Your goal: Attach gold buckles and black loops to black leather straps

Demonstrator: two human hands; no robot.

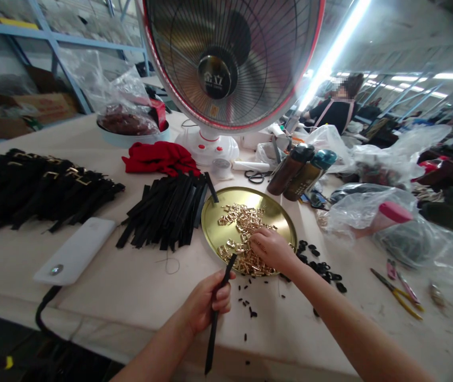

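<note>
My left hand (213,300) is closed around a narrow black strap (214,334), which slants with its upper end close to the tray's rim. Over the round gold tray (290,222), my right hand (266,245) has its fingers bent down among small gold buckles (246,216). Whatever sits at those fingertips is hidden. A pile of loose black straps (170,209) lies left of the tray, one strap resting over its edge. Farther left is a heap of black straps with gold buckles fitted (46,185).
A large fan heater (226,63) stands behind the tray. Two bottles (300,170), scissors (257,176) and plastic bags (393,223) are to the right. Black plastic pieces (322,268) and yellow-handled pliers (399,297) lie nearer. A white device (77,252) is left; a person (335,109) is beyond.
</note>
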